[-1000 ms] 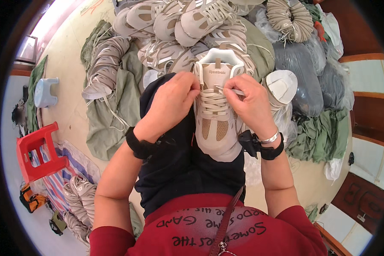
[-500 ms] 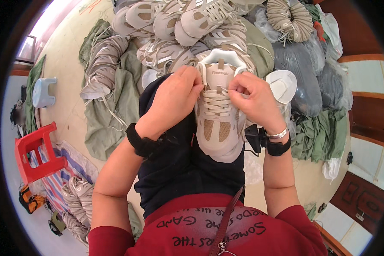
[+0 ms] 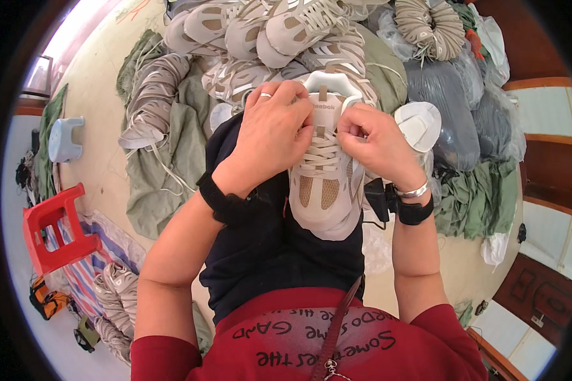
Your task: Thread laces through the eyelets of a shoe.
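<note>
A beige and tan sneaker (image 3: 327, 206) rests on my lap, its toe pointing toward me. Cream shoelace (image 3: 321, 159) zigzags across its tongue. At the upper left eyelets, my left hand (image 3: 274, 130) has its fingers curled in a pinch on the lace, covering part of the tongue; the fingertips are partly hidden. On the opposite side my right hand (image 3: 376, 136) pinches the lace by the upper right eyelets, where a loop rises near the collar.
More sneakers (image 3: 286, 38) are heaped ahead on green cloth. Rows of strung shoe parts (image 3: 152, 95) lie left, with another ring of them (image 3: 429, 28) at far right. Grey plastic bags (image 3: 448, 108) and a white sole-shaped piece (image 3: 418, 126) sit right. Stools, one red (image 3: 57, 228), one pale blue (image 3: 67, 138), stand left.
My left hand has moved up and rightward over the sneaker's tongue, its back turning more into view. My right hand stays nearly in place, still pinching by the eyelets.
</note>
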{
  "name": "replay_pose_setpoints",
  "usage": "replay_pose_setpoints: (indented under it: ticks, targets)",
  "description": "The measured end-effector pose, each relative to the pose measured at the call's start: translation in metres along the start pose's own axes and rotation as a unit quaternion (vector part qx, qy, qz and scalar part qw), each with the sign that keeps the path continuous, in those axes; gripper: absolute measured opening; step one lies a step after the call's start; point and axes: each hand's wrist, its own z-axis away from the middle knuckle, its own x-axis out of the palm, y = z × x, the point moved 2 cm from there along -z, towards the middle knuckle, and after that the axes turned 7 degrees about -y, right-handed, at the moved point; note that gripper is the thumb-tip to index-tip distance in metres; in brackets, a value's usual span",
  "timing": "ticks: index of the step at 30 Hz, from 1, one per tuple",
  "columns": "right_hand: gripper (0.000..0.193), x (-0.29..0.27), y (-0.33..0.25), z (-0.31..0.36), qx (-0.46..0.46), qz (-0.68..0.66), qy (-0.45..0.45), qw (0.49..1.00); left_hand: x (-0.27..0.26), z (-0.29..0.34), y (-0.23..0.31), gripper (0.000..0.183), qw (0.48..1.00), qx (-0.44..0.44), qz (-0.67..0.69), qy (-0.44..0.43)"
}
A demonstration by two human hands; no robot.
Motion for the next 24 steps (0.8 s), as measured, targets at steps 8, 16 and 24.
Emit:
replay_pose_setpoints:
  ticks: [8, 16, 24]
  targets:
    - [0.008, 0.004, -0.002, -0.007, -0.03, 0.07, -0.017, 0.997, 0.003, -0.006, -0.015, 0.008, 0.999, 0.016, 0.039, -0.015]
    - [0.011, -0.005, -0.003, -0.011, -0.04, 0.121, -0.074, 0.989, 0.001, -0.004, -0.013, 0.008, 0.998, 0.02, 0.048, -0.024]
    - [0.011, 0.014, -0.004, -0.012, -0.043, 0.158, 0.03, 0.986, 0.002, -0.003, -0.017, 0.008, 0.999, 0.021, 0.04, -0.021]
